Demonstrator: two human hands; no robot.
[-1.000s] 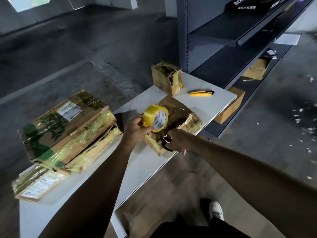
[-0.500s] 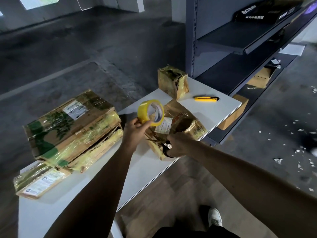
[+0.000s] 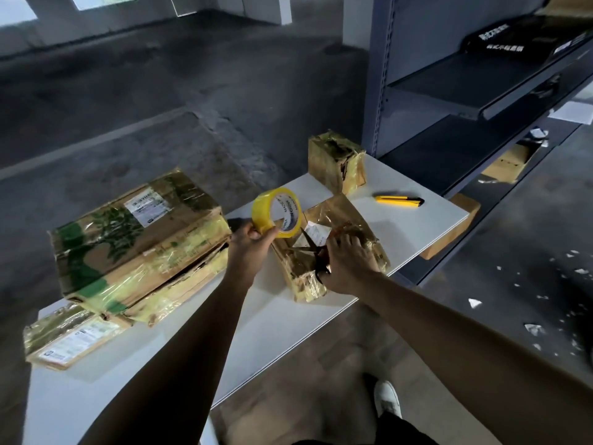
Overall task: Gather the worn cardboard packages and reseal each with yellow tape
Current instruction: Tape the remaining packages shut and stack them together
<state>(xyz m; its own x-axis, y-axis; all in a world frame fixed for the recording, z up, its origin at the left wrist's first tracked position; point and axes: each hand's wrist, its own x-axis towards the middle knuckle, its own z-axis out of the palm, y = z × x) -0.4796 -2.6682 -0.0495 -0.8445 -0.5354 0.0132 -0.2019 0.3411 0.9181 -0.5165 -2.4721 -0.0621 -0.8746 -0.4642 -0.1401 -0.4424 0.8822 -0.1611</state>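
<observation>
Head view, left to right.

Far left end of the white desk [image 3: 282, 316]: flat package [image 3: 73, 335], printed label up, wrapped in yellowish tape, lying flat.

Just beyond it and overlapping its far edge: large package [image 3: 138, 245], green tree print, white label on top. Side seam split and crumpled; glossy yellow tape over the near face.

Centre: left hand [image 3: 253, 242] clamped on the roll of yellow tape [image 3: 277, 211], fingers curled round the lower rim. Roll is on edge, lifted above the desk, open core toward the camera, directly over the left end of the middle package [image 3: 345, 208]. Cannot tell whether a strip runs from roll to package.

Middle package lies at the near edge of the desk, badly creased, small white label showing on top.

Right hand [image 3: 348, 261] rests on this package, fingers curled into the black handles of the scissors [image 3: 316, 255]. Blades point up and left toward the roll; how far apart they stand is not clear.

Far end of desk: small package [image 3: 335, 160], upright, top torn, taped in yellow. Well apart to its right, a yellow utility knife [image 3: 398, 201] lies flat on the desk.

Right: grey shelving unit [image 3: 449, 91]; a cardboard box [image 3: 455, 226] on its bottom level. White scraps litter the floor [image 3: 529, 284]. A white shoe [image 3: 386, 398] shows below the desk edge.
</observation>
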